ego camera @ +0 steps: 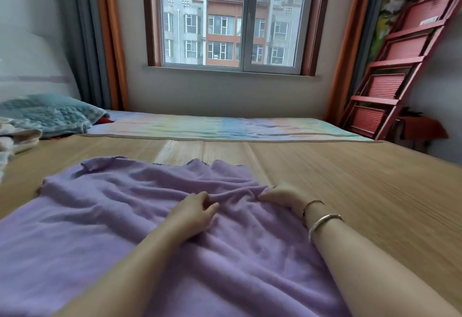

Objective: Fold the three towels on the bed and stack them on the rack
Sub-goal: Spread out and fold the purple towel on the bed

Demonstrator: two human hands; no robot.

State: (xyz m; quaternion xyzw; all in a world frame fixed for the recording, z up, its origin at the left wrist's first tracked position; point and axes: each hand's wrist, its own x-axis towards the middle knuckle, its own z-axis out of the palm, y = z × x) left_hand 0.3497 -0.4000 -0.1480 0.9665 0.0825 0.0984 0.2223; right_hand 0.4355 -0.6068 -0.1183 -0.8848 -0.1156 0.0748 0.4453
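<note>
A purple towel (140,216) lies spread and wrinkled on the bed's bamboo mat (350,179), reaching from the near edge toward the middle. My left hand (195,213) rests on the towel's middle with loosely curled fingers. My right hand (282,198), with bracelets on the wrist, lies at the towel's right edge, and its fingers grip the bunched cloth where the wrinkles meet. A teal quilted cloth (50,114) and a pale bundle of fabric (17,140) lie at the bed's far left. A red slatted rack (400,76) leans against the wall at the right.
A window (230,19) with orange and grey curtains fills the far wall. A pastel striped sheet (225,126) covers the bed's far strip. A dark red stool (422,129) stands by the rack's foot. Bare mat stretches to the right of the towel.
</note>
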